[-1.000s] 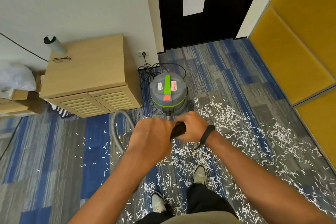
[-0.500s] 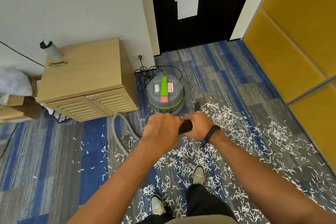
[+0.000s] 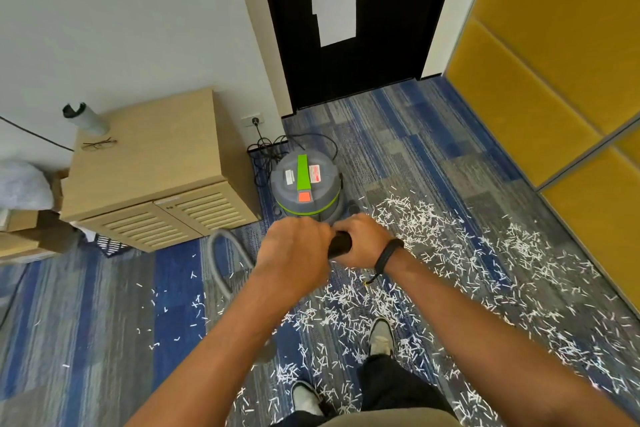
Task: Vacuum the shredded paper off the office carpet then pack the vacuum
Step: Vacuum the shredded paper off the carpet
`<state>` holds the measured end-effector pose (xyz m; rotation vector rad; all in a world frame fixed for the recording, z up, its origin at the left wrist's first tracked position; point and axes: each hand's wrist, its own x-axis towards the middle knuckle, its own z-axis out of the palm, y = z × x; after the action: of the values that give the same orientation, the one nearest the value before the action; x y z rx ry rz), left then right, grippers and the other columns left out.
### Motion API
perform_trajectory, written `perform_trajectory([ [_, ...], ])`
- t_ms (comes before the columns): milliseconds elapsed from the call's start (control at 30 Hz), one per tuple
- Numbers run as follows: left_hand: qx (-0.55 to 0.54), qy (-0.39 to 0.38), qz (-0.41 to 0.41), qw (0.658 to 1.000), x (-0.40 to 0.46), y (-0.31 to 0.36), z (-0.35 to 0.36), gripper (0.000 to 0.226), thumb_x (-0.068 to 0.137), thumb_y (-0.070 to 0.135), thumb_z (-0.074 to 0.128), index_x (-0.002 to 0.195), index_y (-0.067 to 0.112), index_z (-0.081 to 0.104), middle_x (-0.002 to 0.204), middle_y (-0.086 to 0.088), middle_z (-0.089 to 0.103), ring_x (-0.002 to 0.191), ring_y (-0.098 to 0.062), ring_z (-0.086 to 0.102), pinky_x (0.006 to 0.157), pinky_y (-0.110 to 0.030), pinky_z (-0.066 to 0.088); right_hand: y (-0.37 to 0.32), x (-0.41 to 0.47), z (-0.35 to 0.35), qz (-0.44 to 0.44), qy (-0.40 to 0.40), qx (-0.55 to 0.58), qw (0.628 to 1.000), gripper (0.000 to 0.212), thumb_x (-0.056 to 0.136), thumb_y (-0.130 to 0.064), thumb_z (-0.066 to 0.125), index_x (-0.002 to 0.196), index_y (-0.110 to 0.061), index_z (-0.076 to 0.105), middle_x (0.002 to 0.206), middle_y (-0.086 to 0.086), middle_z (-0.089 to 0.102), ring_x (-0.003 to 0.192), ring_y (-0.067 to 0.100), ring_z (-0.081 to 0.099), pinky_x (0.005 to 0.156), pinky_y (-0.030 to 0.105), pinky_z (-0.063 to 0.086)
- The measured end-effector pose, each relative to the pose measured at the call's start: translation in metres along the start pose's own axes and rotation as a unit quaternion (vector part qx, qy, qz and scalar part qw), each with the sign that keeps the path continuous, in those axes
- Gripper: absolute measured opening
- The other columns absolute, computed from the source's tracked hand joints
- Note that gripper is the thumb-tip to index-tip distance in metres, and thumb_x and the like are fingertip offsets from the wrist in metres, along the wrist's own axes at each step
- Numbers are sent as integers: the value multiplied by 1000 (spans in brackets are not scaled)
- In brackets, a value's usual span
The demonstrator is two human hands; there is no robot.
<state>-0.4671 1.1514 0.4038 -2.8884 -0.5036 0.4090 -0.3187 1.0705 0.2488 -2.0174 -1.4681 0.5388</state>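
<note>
A grey canister vacuum (image 3: 304, 187) with a green handle and band stands on the blue-grey carpet (image 3: 104, 322) in front of me. Both hands hold a black wand handle (image 3: 339, 243) just in front of the canister: my left hand (image 3: 294, 253) grips its near end and my right hand (image 3: 363, 239), with a black wristband, grips the far end. A grey hose (image 3: 221, 260) loops from the handle down to the left. The wand below my hands is hidden. White shredded paper (image 3: 433, 246) lies thick to the right and around my shoes.
A low wooden cabinet (image 3: 152, 184) with a bottle and glasses on top stands at the left wall. The vacuum's black cord (image 3: 273, 152) runs to a wall socket (image 3: 254, 121). A dark door (image 3: 349, 28) is ahead; yellow panels (image 3: 554, 80) line the right side. Boxes (image 3: 24, 229) sit far left.
The view has tilted upward and shifted, so the vacuum and cabinet sit lower and nearer the middle. Both hands keep their grip on the handle, moved slightly up and right.
</note>
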Motion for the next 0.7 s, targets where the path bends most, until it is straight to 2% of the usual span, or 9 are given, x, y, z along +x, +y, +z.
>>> perform_trajectory([
  [100, -16, -1, 10, 1000, -1, 2, 3, 25, 90, 32, 59, 113, 33, 67, 82, 3, 67, 76, -22, 69, 56, -31, 40, -3, -7, -8, -17, 2, -1, 1000, 24, 69, -41, 75, 70, -19, 68, 63, -2, 67, 61, 14, 63, 54, 31, 49],
  [200, -44, 0, 25, 999, 1, 3, 4, 31, 88, 35, 63, 119, 36, 66, 88, 3, 71, 80, -23, 71, 60, -31, 47, 0, -14, -12, -23, 9, 5, 1000, 23, 71, -41, 78, 71, -19, 70, 64, -3, 68, 63, 12, 64, 55, 25, 45],
  [333, -69, 0, 32, 997, 2, 3, 4, 37, 87, 42, 65, 124, 38, 64, 91, 4, 71, 84, -24, 71, 66, -33, 56, 9, -19, -14, -9, 7, -3, 1000, 34, 71, -55, 71, 68, -21, 66, 60, -5, 66, 58, 11, 64, 54, 31, 51],
  [467, -60, 7, 29, 998, 4, 1, 1, 37, 88, 43, 65, 125, 41, 64, 92, 4, 72, 84, -23, 70, 65, -32, 51, 9, -16, -16, -11, 16, -15, 1000, 30, 70, -50, 73, 62, -27, 56, 59, -5, 64, 57, 11, 62, 52, 30, 51],
  [600, -31, 3, 9, 999, 9, 2, 1, 30, 91, 37, 62, 121, 36, 67, 89, 3, 71, 81, -22, 70, 64, -31, 52, 14, 1, -7, -3, 1, -23, 1000, 30, 69, -52, 72, 70, -23, 65, 62, -5, 65, 62, 14, 63, 59, 36, 53],
  [700, -12, -8, 4, 1000, 15, 5, 5, 26, 93, 32, 60, 117, 33, 67, 85, 4, 70, 73, -20, 67, 60, -29, 50, 14, 9, -5, 1, -8, -8, 1000, 27, 67, -48, 71, 65, -24, 58, 60, -3, 63, 59, 16, 61, 58, 38, 53],
])
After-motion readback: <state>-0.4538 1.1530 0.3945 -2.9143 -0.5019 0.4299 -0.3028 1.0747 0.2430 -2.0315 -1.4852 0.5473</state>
